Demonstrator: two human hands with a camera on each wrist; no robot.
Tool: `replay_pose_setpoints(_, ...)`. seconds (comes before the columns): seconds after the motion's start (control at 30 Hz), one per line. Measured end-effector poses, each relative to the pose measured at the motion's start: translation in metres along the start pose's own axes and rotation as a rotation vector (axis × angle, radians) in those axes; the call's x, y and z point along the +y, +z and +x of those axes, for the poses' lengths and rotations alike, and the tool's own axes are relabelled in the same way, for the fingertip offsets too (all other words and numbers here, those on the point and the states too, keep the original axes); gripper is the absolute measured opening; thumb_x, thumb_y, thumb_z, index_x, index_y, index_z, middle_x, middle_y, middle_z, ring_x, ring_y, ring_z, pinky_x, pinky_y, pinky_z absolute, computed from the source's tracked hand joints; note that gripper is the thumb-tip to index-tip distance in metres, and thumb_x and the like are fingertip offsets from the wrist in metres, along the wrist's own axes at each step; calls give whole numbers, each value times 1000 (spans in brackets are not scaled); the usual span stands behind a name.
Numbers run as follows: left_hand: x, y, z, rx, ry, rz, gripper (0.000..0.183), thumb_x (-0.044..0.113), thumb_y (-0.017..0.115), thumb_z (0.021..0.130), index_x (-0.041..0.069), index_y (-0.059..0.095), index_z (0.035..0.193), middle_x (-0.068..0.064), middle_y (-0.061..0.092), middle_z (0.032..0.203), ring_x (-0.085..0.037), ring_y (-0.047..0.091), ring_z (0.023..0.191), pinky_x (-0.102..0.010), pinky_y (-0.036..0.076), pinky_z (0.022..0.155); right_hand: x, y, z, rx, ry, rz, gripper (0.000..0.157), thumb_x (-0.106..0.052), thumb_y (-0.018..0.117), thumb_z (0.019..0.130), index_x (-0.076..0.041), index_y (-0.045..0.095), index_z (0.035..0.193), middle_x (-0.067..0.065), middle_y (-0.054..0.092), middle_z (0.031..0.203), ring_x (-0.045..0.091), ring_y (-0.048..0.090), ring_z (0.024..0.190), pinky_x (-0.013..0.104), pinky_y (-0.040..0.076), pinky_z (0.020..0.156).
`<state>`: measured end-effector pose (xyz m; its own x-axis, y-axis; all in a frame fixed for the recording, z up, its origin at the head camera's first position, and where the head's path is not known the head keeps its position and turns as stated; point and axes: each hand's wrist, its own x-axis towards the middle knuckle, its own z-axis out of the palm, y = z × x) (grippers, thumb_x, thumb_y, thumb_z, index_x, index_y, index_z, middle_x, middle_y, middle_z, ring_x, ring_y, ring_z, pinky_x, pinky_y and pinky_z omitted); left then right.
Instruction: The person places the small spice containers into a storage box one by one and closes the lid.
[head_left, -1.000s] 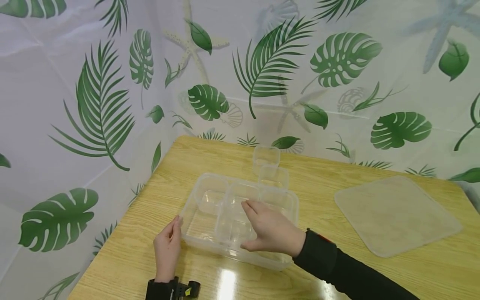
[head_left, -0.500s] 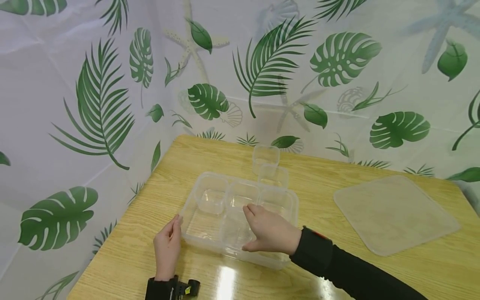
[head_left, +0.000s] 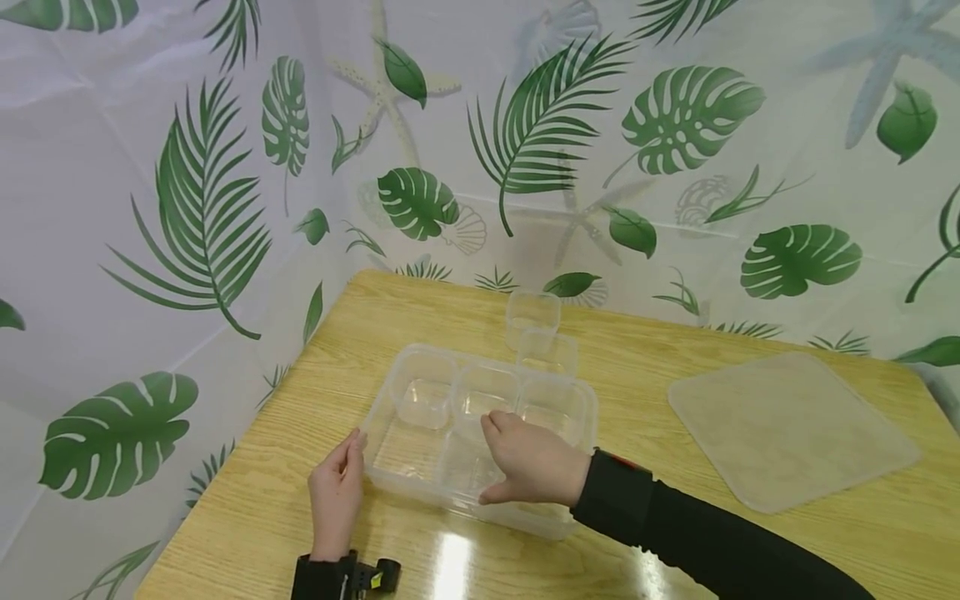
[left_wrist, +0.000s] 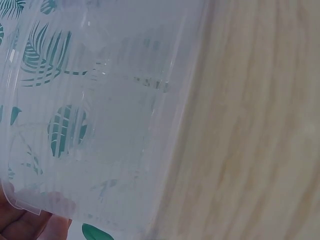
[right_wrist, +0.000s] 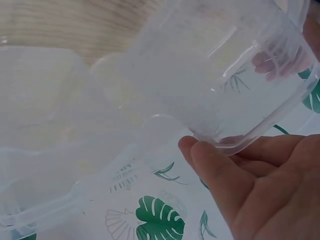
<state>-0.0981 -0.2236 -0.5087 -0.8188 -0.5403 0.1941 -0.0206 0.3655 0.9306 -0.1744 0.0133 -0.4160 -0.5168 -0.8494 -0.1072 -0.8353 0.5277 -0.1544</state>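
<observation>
The left hand (head_left: 335,496) and right hand (head_left: 536,462) hold clear boxes.
From the head, the left fingers pinch the big box (head_left: 401,457) by its left side; the right fingers grip a small box (head_left: 461,467), over or in the big one, with more small boxes (head_left: 422,404) just past them. From the left wrist, the fingers are by the big box's rim. From the right wrist, thumb and fingers pinch the small box's rim.

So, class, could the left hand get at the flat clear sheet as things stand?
Probably not: the left hand holds the box, which, with the right arm, lies between hand and sheet.
</observation>
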Motion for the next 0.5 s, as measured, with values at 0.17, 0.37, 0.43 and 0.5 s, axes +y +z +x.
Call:
replay_pose_setpoints(0.17,0,0,0,-4,-8,3,38,26,45,95,-3,57,116,-19,59,113,-27,55,105,-30,47,72,0,-3,-1,-41,-6,-3,83,-49,63,79,15,38,127,28,43,127,34,46,115,30,43,85)
replay_pose_setpoints(0.37,-1,0,0,-6,-12,9,39,27,44,95,-2,57,117,-18,59,114,-27,55,106,-25,40,62,1,-8,-6,-81,5,30,78,-42,63,81,15,37,128,29,41,129,35,44,118,34,40,90)
replay_pose_setpoints(0.43,-1,0,0,-5,-11,9,39,28,44,96,-2,57,117,-18,58,114,-26,55,106,-27,42,65,2,-8,-8,-88,9,31,77,-41,62,81,14,37,128,29,41,129,36,43,119,35,39,91)
replay_pose_setpoints(0.5,-1,0,0,-5,-8,8,40,28,44,96,-2,57,117,-18,59,113,-26,54,106,-30,44,68,3,-9,-9,-90,8,30,76,-39,63,81,14,38,128,29,41,129,37,43,119,37,38,92)
